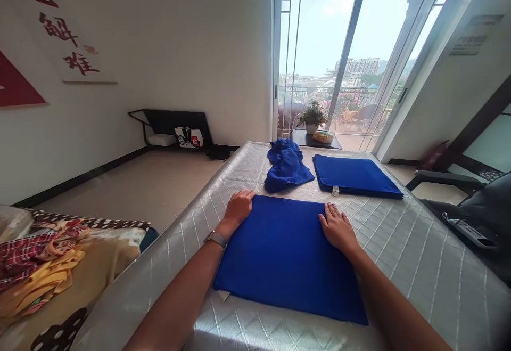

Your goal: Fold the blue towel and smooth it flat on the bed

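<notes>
A blue cloth point(289, 255), folded into a flat rectangle, lies in front of me on a quilted silvery mattress point(399, 250). A small white tag point(223, 295) sticks out at its near left corner. My left hand point(238, 211), with a watch on the wrist, has its fingers bent closed at the far left corner of the cloth. At the far right corner, my right hand point(338, 227) lies flat with fingers stretched out on the fabric. Beyond are a crumpled blue cloth point(288, 165) and, to its right, a neat stack of folded blue cloths point(357, 175) with a white tag.
A small dark table point(315, 139) with a potted plant point(312, 116) stands past the mattress, before a sliding glass door point(319, 37). Piled clothes point(43, 266) lie at the left. A black chair point(479, 207) with a remote on it stands at the right.
</notes>
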A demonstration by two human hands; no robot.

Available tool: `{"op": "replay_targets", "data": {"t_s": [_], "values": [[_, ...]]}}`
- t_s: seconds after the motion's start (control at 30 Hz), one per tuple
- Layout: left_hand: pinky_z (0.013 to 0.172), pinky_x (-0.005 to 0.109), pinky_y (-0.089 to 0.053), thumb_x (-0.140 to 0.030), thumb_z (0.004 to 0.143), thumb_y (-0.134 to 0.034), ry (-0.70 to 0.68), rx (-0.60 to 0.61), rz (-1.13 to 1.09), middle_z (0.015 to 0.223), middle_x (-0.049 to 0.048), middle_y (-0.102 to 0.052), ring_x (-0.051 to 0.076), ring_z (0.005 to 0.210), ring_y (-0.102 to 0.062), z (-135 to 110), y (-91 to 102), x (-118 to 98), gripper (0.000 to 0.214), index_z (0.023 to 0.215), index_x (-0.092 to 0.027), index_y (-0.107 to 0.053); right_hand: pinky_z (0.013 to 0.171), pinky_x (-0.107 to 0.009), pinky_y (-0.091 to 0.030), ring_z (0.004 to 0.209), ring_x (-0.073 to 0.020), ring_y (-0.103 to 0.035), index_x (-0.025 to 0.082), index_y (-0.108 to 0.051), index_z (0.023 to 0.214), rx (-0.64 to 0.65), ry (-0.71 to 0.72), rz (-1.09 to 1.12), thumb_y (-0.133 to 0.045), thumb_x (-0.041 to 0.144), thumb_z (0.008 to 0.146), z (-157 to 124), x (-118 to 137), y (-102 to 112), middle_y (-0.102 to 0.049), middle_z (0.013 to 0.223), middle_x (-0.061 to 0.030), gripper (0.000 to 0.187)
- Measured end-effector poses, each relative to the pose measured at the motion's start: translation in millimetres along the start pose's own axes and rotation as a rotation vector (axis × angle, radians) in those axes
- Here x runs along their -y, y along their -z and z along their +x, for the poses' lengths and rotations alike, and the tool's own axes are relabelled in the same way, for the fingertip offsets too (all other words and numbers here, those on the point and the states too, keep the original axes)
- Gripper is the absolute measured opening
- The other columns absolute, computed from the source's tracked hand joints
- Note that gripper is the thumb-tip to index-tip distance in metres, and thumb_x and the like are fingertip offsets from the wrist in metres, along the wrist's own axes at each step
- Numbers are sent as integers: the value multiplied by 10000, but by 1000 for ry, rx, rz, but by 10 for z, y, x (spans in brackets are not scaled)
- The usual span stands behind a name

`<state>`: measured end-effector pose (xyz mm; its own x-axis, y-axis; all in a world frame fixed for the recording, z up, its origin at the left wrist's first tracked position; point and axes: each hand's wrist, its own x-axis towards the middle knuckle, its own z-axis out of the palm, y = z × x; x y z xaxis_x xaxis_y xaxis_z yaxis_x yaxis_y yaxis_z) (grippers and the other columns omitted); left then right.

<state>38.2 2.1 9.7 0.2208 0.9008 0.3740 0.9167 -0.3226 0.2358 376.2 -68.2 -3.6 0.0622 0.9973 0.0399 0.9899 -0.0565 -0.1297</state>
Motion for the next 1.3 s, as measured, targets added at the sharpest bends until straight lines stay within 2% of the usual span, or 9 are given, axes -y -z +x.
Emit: {"op": "replay_targets", "data": {"t_s": [0.13,0.27,0.43,0.57,0.67,0.77,1.07,1.2,1.3], "values": [[1168,388,-345,-123,952,-430,-24,-105,1,1379,91,-621,235,1322,-527,-35,157,-292,423,1309,-190,-647,1236,-416,-102,1526,-188,-146,79,-256,1575,-1,-16,7,-178,419,1023,-33,51,46,-210,1650,-81,653],[1175,391,-344,-275,1015,-424,-251,-10,-93,1400,94,-604,227,1346,-507,-119,155,-1031,393,1352,-187,-606,1235,-418,-110,1524,-192,-158,77,-261,1573,-5,-19,28,-182,416,1021,-55,81,79,-218,1647,-86,652],[1203,385,-282,-456,1059,-317,-476,138,-121,1478,171,-512,239,1422,-413,-52,-250,-2003,548,1440,-108,-500,1229,-442,-126,1525,-216,-158,110,-280,1575,-15,37,1,-229,296,1004,-85,38,55,-222,1649,-109,602],[1208,404,-272,-466,1071,-199,-350,233,-132,1525,155,-458,223,1454,-360,114,-611,-2276,589,1498,-127,-422,1223,-456,-152,1524,-226,-163,142,-270,1583,-25,87,-28,-294,234,965,-91,-16,20,-231,1644,-107,626],[1223,417,-237,-482,1067,-135,-305,284,-126,1559,128,-413,219,1476,-316,117,-719,-2171,625,1522,-139,-391,1219,-450,-166,1523,-218,-170,125,-298,1572,-22,86,-23,-255,231,974,-78,-10,15,-234,1642,-96,609],[1238,430,-187,-556,1047,-167,-284,290,-86,1598,111,-344,233,1500,-254,41,-645,-1839,663,1542,-161,-361,1226,-435,-150,1517,-205,-193,78,-300,1563,-39,41,-7,-188,280,1000,-61,25,28,-245,1638,-95,608],[1235,459,-153,-616,1026,-206,151,235,-11,1621,132,-263,255,1512,-208,-124,-174,-217,714,1551,-150,-339,1231,-433,-135,1518,-198,-188,83,-307,1561,-58,23,-2,-168,333,1009,-6,-20,-84,-256,1637,-76,621],[1237,445,-146,-656,1005,-216,191,233,-35,1621,166,-239,267,1515,-191,-158,-166,-116,791,1554,-95,-317,1218,-462,-185,1503,-215,-245,116,-382,1531,-136,40,50,-218,332,999,29,-39,-89,-339,1607,-101,598],[1242,435,-120,-655,1003,-193,192,241,-48,1627,166,-225,269,1519,-179,-157,-152,-189,813,1560,-71,-292,1214,-457,-214,1491,-225,-278,121,-387,1526,-347,89,175,-217,339,1004,-48,-44,187,-401,1575,-120,591]]}}
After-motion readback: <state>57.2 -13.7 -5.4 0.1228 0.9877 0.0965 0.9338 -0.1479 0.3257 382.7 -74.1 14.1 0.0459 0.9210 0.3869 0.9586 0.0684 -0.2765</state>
